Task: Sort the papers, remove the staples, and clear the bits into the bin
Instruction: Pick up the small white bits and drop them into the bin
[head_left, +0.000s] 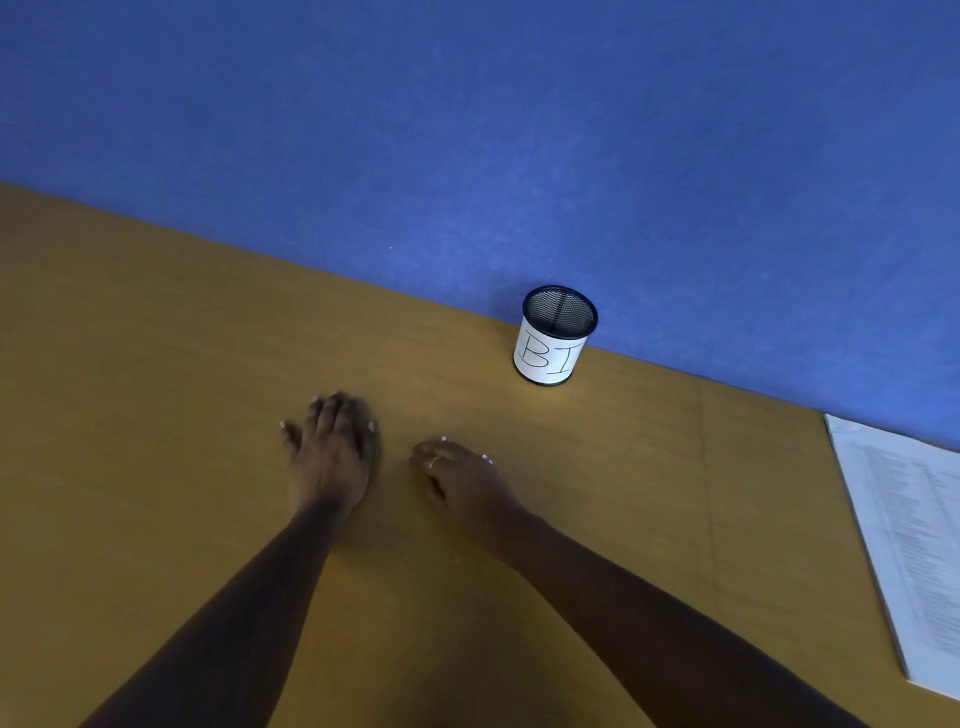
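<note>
Two hands — left (332, 452), right (460, 475) — one bin (553, 338), one paper stack (914, 545), one desk (156, 389).

The desk (156, 364) looks like wood-grain laminate, smooth and matt, a dull ochre with faint streaks running across it and 1 thin seam on the right. Behind it the blue partition (467, 130) has a felt-like cloth face, slightly fuzzy and without shine. The bin (555, 336) is black metal mesh with a solid rim, wrapped in plain white paper lettered by hand. The papers (914, 545) at the right edge are matt white printed sheets, lying flat.
</note>
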